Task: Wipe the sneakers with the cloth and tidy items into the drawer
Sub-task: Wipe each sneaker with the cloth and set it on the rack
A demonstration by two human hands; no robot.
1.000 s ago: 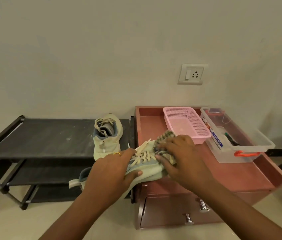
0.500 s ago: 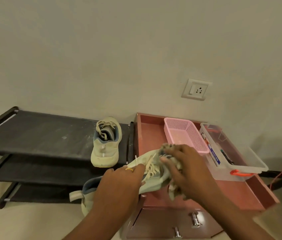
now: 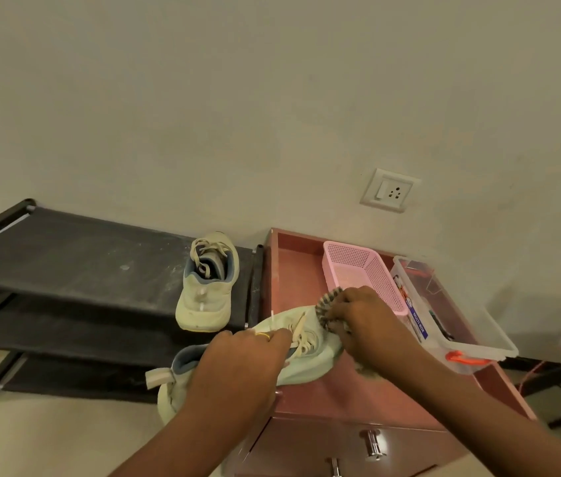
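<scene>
Your left hand (image 3: 237,366), lower centre of frame, is wrapped over the middle of the held sneaker (image 3: 306,359), fingers curled tight across the laces, a ring on one finger. The shoe's heel sticks out lower left past your wrist; its toe points right, over the reddish drawer unit (image 3: 358,401). Your right hand (image 3: 368,325), just right of centre, presses the checked cloth (image 3: 330,304) against the shoe's toe, fingers bunched down on it; a bit of cloth shows above your knuckles and more hangs under your palm. Below that, at the bottom edge, the drawer front (image 3: 323,449) with two metal knobs looks shut.

Further back on the unit's top, the pink basket (image 3: 361,273) sits centre right, touching or just beside the clear plastic box (image 3: 451,321) with an orange latch at right. Can't tell what's inside the box.

Left of the unit, the black shoe rack (image 3: 65,256) fills mid left. The second sneaker (image 3: 208,287) stands on its top shelf at the right end, heel toward you. Wall socket (image 3: 389,191) upper right on the wall.
</scene>
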